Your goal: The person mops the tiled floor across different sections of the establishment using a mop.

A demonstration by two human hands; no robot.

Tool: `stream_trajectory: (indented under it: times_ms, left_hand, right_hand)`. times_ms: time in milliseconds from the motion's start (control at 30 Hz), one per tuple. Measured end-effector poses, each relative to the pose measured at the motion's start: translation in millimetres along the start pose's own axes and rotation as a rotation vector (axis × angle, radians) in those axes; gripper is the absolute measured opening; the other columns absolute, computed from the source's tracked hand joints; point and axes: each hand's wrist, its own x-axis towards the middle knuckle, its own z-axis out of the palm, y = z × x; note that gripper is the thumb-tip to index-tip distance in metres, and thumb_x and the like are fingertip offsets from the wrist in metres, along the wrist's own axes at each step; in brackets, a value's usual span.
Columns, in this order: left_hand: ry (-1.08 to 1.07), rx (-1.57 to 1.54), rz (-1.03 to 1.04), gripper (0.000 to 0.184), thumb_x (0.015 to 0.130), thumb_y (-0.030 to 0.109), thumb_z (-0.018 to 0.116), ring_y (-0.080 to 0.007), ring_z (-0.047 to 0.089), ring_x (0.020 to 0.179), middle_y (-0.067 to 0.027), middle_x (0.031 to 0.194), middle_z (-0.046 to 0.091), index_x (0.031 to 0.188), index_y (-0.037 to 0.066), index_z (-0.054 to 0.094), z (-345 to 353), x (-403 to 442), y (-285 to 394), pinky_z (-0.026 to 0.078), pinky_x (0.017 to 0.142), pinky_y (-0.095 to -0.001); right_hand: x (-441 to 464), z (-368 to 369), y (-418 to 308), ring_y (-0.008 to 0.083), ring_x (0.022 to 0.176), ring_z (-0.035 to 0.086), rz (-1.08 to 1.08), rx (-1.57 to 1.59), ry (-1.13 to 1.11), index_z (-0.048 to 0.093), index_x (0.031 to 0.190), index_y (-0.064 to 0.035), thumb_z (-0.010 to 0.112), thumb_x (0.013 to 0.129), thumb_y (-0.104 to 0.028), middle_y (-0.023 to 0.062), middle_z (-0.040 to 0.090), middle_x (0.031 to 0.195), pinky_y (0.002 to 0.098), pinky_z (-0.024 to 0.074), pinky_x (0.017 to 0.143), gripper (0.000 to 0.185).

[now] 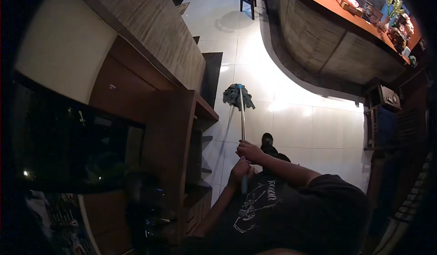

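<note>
A mop (pixel 243 124) with a pale metal pole slants away from my body, and its dark grey-green string head (pixel 233 98) rests on the tiled floor. At the joint between pole and strings is a blue connector (pixel 240 86). My right hand (pixel 250 151) is closed around the pole partway up. Lower down and nearer my body, my left hand (pixel 239 171) grips the top end, where a grey-blue handle grip (pixel 244 184) sticks out below it against my dark shirt.
A curved bar counter (pixel 314 36) with an orange top runs along the right, holding flowers (pixel 393 5). A stool (pixel 252 0) stands at the far end. Brown wooden shelving (pixel 170 136) borders the left. A wooden chair (pixel 380 114) is at the right. Light reflects off the tiles (pixel 291 123).
</note>
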Motion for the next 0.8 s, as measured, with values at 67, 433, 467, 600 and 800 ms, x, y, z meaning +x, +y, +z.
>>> stream_trajectory:
  times_ms: [67, 433, 467, 600, 800]
  left_hand:
    - [-0.039, 0.005, -0.052, 0.013, 0.078, 0.004, 0.07, -0.0358, 0.065, 0.092, -0.0174, 0.081, 0.06, 0.079, 0.002, 0.057, 13, 16, -33, 0.052, 0.09, -0.0453]
    - [-0.035, 0.046, -0.198, 0.014, 0.084, 0.007, 0.07, -0.0362, 0.063, 0.108, -0.0202, 0.097, 0.066, 0.093, 0.0, 0.063, 16, 208, -156, 0.051, 0.093, -0.0416]
    - [-0.047, 0.05, -0.206, 0.013, 0.084, 0.007, 0.07, -0.036, 0.063, 0.108, -0.0199, 0.098, 0.066, 0.092, 0.0, 0.063, 13, 221, -161, 0.051, 0.093, -0.0413]
    - [-0.037, 0.074, -0.214, 0.012, 0.084, 0.006, 0.07, -0.0351, 0.063, 0.11, -0.0183, 0.098, 0.067, 0.09, 0.0, 0.063, 6, 246, -165, 0.052, 0.093, -0.0403]
    - [-0.089, 0.08, -0.178, 0.014, 0.081, 0.006, 0.072, -0.0341, 0.062, 0.114, -0.0158, 0.1, 0.068, 0.09, 0.0, 0.063, 32, 227, -175, 0.053, 0.094, -0.0396]
  right_hand:
    - [17, -7, 33, 0.0349, 0.12, 0.052, 0.046, -0.007, -0.048, 0.058, 0.094, -0.0064, 0.061, 0.092, -0.023, 0.0127, 0.058, 0.1, 0.0469, 0.0459, 0.098, 0.017]
    - [151, -34, 220, 0.0244, 0.128, 0.049, 0.271, -0.123, -0.138, 0.063, 0.098, -0.0095, 0.06, 0.091, -0.029, 0.0077, 0.061, 0.11, 0.0613, 0.0328, 0.108, 0.021]
    - [162, -38, 228, 0.0257, 0.125, 0.05, 0.31, -0.08, -0.154, 0.064, 0.099, -0.0104, 0.06, 0.09, -0.029, 0.0077, 0.06, 0.111, 0.0595, 0.032, 0.109, 0.021]
    - [178, -42, 249, 0.0248, 0.13, 0.048, 0.272, -0.088, -0.148, 0.064, 0.1, -0.0102, 0.062, 0.09, -0.029, 0.0075, 0.062, 0.109, 0.0576, 0.0335, 0.109, 0.022]
    - [156, -43, 256, 0.0258, 0.128, 0.049, 0.193, -0.093, -0.147, 0.063, 0.097, -0.0108, 0.062, 0.089, -0.028, 0.0076, 0.062, 0.105, 0.0566, 0.0343, 0.108, 0.019]
